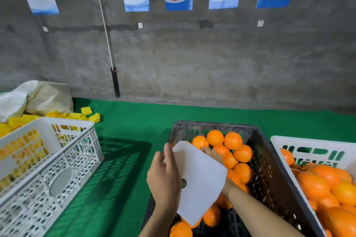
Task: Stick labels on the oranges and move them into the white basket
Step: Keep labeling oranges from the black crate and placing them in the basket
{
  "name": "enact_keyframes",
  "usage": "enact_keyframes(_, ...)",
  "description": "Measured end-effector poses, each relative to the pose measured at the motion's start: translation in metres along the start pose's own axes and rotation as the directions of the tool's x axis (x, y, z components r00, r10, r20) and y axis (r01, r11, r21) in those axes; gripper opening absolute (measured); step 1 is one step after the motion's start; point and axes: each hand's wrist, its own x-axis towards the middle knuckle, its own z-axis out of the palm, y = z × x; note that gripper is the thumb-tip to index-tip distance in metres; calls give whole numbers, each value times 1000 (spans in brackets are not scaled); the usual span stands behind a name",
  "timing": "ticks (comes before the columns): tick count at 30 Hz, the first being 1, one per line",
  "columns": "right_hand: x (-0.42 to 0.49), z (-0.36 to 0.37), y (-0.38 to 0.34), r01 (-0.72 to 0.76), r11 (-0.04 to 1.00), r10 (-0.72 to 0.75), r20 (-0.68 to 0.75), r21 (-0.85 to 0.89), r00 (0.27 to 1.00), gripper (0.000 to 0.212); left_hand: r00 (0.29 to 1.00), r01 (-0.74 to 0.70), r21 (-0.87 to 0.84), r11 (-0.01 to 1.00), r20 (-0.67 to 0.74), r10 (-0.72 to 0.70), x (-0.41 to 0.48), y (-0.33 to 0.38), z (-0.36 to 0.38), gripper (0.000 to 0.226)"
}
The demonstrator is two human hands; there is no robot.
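Note:
My left hand [164,177] holds a white label sheet [200,179] over the near left corner of the black crate [269,159]; one round sticker [184,183] shows at the sheet's edge by my fingers. Behind the sheet, my right hand [212,154] reaches into the black crate and its fingers lie on the oranges [233,140]; whether it grips one is hidden by the sheet. To the right stands a white basket [277,144] with more oranges [327,184] in it.
A second white basket [57,169] stands at the left on the green mat [134,140], with yellow foam sleeves [77,115] and a white sack [38,98] behind it. A grey concrete wall closes the back, and a black-handled pole [115,81] leans against it.

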Motion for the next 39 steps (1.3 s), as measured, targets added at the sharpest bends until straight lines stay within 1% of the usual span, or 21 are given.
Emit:
enact_keyframes(1,0,-4,-2,-30,997,32,-28,73,999,11,1000,21,2,1000,14,-21,1,0,0,55)
enact_keyframes(4,-11,-19,-7,-155,955,184,-98,252,978,24,997,4,58,998,81,-8,-1,-1,2,60)
enact_keyframes(5,-13,-24,-6,-181,941,230,-146,285,962,22,996,-5,62,998,95,-1,-2,-2,1,59)
enact_keyframes(6,-19,-31,-6,-181,928,254,-199,324,946,22,994,6,43,999,108,-11,-3,-3,2,55)
enact_keyframes(9,-38,-51,-3,-173,835,378,-316,523,870,41,982,102,-20,995,164,-97,-6,-7,6,51)
enact_keyframes(11,-51,-61,1,-131,741,482,-386,659,786,38,964,165,-78,983,223,-145,-4,-12,7,42)
enact_keyframes(13,-62,-72,1,-84,652,587,-432,754,684,35,946,238,-101,966,249,-207,-1,-14,6,50)
enact_keyframes(15,-71,-84,0,-17,549,689,-441,835,575,35,927,303,-113,946,264,-265,0,-17,8,53)
enact_keyframes(17,-77,-93,1,66,470,766,-443,880,465,37,904,334,-110,936,319,-285,-1,-17,10,47)
enact_keyframes(20,-83,-103,3,176,441,819,-475,880,322,66,874,354,-104,930,391,-289,-4,-16,15,37)
enact_keyframes(21,-84,-106,4,231,413,836,-467,881,288,71,861,371,-108,922,413,-298,-5,-15,15,37)
enact_keyframes(23,-88,-113,6,368,278,889,-383,887,252,74,822,435,-127,891,460,-336,-5,-11,14,39)
enact_keyframes(26,-92,-125,14,576,28,950,-202,817,240,72,722,569,-160,807,567,-397,-11,0,13,51)
enact_keyframes(28,-95,-128,17,640,-56,960,-134,766,244,68,673,625,-202,754,630,-389,-16,5,8,53)
enact_keyframes(29,-96,-128,17,640,-54,959,-140,767,248,65,661,624,-220,750,661,-356,-18,8,5,53)
enact_keyframes(31,-95,-123,16,587,12,937,-215,809,277,61,643,618,-238,749,701,-308,-22,13,1,53)
enact_keyframes(33,-92,-113,15,429,179,891,-331,885,311,59,643,610,-230,758,703,-304,-26,18,-1,54)
enact_keyframes(34,-91,-107,12,313,314,845,-414,896,339,53,648,601,-215,770,694,-313,-27,21,-1,55)
enact_keyframes(35,-90,-102,7,202,476,757,-515,856,401,43,657,590,-195,784,680,-326,-26,22,0,56)
enact_keyframes(37,-91,-90,-5,85,785,441,-649,614,620,24,676,573,-178,800,654,-339,-26,23,-1,57)
enact_keyframes(39,-92,-75,-19,126,946,68,-561,300,825,23,703,546,-191,816,634,-322,-25,20,-3,57)
